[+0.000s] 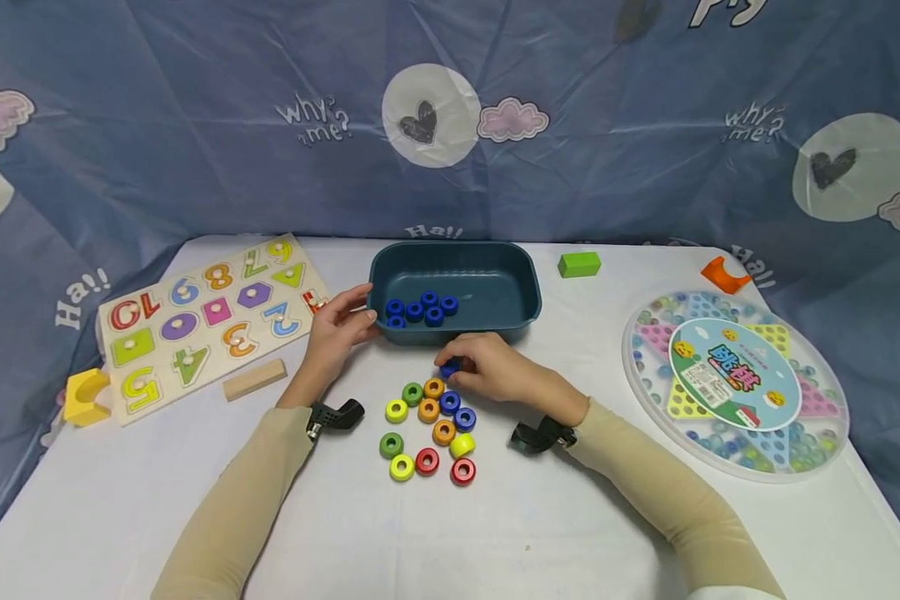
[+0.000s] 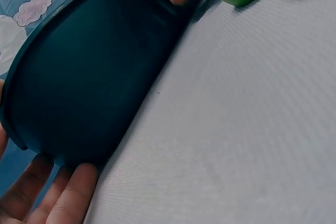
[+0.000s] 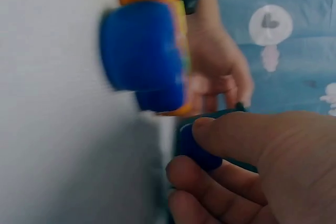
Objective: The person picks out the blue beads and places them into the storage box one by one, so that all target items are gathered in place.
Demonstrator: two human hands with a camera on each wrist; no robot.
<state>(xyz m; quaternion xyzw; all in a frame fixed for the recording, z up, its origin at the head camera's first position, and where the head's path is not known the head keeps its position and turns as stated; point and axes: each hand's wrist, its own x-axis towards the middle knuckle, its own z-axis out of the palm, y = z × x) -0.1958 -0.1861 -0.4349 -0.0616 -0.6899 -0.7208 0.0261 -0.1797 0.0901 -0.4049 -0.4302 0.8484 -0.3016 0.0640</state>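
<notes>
A dark teal plastic tub (image 1: pixel 453 337) stands at the back middle of the white table, with several blue ring beads (image 1: pixel 434 317) lying in its left part. My left hand (image 1: pixel 337 332) touches the tub's left end with extended fingers; in the left wrist view its fingertips (image 2: pixel 79 182) rest against the outer wall. Just in front of the tub, my right hand (image 1: pixel 495 368) pinches a blue bead (image 3: pixel 195 148) between thumb and fingers. Nearer me lie loose ring beads: orange (image 1: pixel 443 432), green (image 1: pixel 392 445), yellow (image 1: pixel 402 467), red (image 1: pixel 462 472) and blue (image 1: pixel 464 419).
A wooden number puzzle board (image 1: pixel 217 317) lies left, with a plain wooden block (image 1: pixel 255 380) and a yellow arch block (image 1: pixel 86 398) beside it. At right are a round Chinese checkers set (image 1: pixel 735 383), a green block (image 1: pixel 579 265) and an orange arch block (image 1: pixel 725 276).
</notes>
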